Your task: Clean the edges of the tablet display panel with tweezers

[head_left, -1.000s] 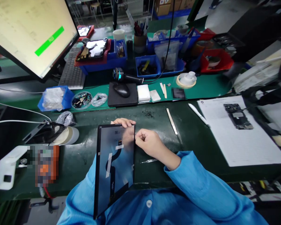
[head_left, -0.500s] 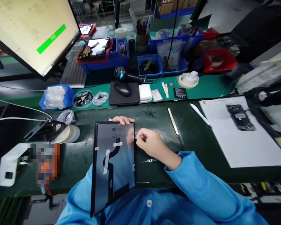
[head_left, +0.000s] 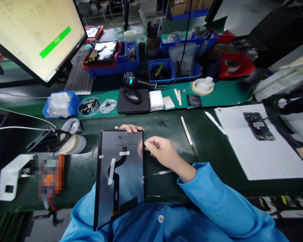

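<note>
A tablet screen panel (head_left: 128, 168) is held up in front of me, tilted, its grey back facing the camera. A black flex cable (head_left: 116, 183) runs down that back under strips of pale tape. My left hand (head_left: 130, 128) grips the panel's top edge, fingertips curled over it, with the rest hidden behind. At the panel's right edge, my right hand (head_left: 159, 149) is closed with thumb and forefinger pinched together; anything between them is too small to make out. Tweezers (head_left: 162, 172) lie on the bench below my right hand.
A cream spudger (head_left: 186, 130) and a white pen (head_left: 215, 123) lie to the right. Beyond them a circuit board (head_left: 259, 126) rests on paper (head_left: 232, 141). An orange multimeter (head_left: 58, 174) stands left. Behind are a mouse (head_left: 132, 96), blue bins (head_left: 161, 70) and a monitor (head_left: 35, 30).
The panel has swung left and turned its back more squarely to the camera. My right hand has shifted slightly left and up, staying at the panel's right edge.
</note>
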{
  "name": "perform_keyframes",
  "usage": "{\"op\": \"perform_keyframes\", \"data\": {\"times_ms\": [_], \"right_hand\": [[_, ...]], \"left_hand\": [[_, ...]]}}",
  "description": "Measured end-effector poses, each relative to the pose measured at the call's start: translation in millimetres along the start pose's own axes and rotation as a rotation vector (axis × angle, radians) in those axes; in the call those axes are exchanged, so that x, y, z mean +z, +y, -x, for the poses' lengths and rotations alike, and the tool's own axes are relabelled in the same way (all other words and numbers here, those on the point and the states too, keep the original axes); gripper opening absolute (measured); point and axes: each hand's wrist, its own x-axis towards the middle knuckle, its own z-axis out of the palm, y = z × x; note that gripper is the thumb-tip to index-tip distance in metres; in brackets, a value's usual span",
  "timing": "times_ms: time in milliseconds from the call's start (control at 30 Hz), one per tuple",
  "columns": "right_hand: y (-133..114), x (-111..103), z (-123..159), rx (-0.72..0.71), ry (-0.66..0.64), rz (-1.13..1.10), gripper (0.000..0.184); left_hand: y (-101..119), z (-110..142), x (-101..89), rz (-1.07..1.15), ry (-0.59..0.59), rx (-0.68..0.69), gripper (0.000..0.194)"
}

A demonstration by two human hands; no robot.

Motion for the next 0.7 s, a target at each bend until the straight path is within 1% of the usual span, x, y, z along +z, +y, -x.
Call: {"op": "perform_keyframes", "data": {"times_ms": [33,100,167,233,300,433,533,600,700], "right_hand": [[-1,0,-1,0.022,-0.019,-0.031,0.021],[-2,-1,-1,0.055,-0.048,-0.072,0.019],[-3,-1,-2,0.072,-0.065,-0.085,0.016],[-3,-1,-2,0.075,-0.060,-0.070,0.013],[-1,0,-3,0.071,-0.038,-0.041,0.011],[6,4,-2,0.036,0.040,0.065,0.009],[12,6,-1,-0.001,0.084,0.153,0.008],[14,6,0,-0.016,0.090,0.187,0.008],[13,6,1,-0.036,0.092,0.207,0.007]], "left_hand": [[-2,-1,-2.2,0.023,-0.015,-0.001,0.053],[-7,-2,-4.5,0.080,-0.080,0.000,0.052],[-12,-2,-3.5,0.106,-0.117,0.016,0.052],[-16,-1,1.3,0.135,-0.084,0.055,0.052],[-16,1,8.9,0.141,-0.007,0.090,0.050],[-13,3,24.3,0.018,0.070,0.067,0.057],[-11,4,30.9,-0.044,0.143,0.069,0.062],[-11,5,32.7,-0.037,0.163,0.071,0.062],[-11,5,32.4,-0.030,0.149,0.079,0.059]]}}
